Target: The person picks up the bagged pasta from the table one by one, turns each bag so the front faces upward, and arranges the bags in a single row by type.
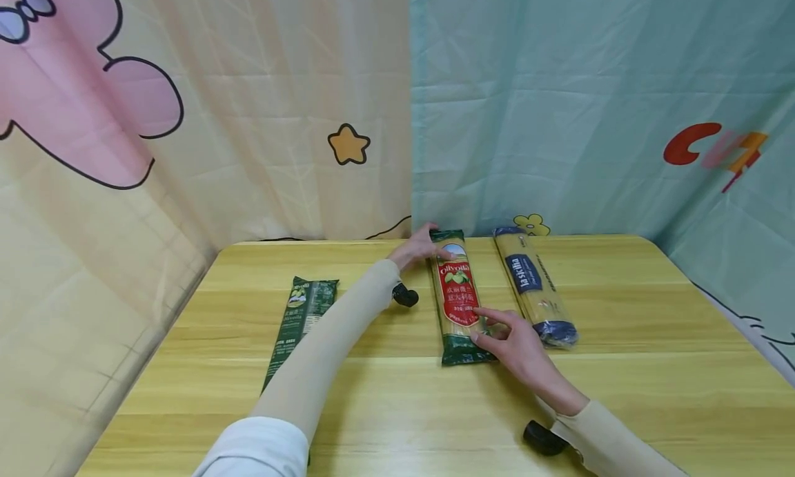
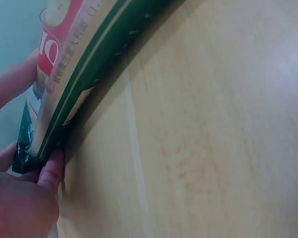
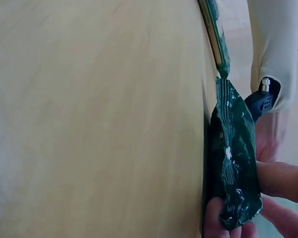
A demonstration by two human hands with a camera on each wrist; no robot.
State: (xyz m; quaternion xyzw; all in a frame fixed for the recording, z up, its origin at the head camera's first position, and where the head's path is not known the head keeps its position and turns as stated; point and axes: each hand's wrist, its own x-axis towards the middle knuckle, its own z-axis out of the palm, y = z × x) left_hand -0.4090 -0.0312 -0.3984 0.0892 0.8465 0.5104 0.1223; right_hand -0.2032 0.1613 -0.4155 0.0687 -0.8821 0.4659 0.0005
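A clear-and-green pack of spaghetti (image 1: pixel 458 284) with a red front label lies lengthwise near the middle of the table. My left hand (image 1: pixel 419 249) grips its far end, thumb over the front. In the left wrist view, fingers of the left hand (image 2: pixel 27 198) curl under the pack's green end (image 2: pixel 26 148). My right hand (image 1: pixel 518 344) holds the near right corner between thumb and fingers. The right wrist view shows the crinkled green end (image 3: pixel 238 153) with the thumb (image 3: pixel 280 178) on top and fingertips (image 3: pixel 216 215) tucked beneath.
To the right lies a spaghetti pack with blue ends (image 1: pixel 531 284), slanting toward me. A dark green pack (image 1: pixel 304 311) lies on the left, partly hidden by my left forearm. Printed curtains (image 1: pixel 348 63) hang behind and beside the wooden table (image 1: pixel 397 422).
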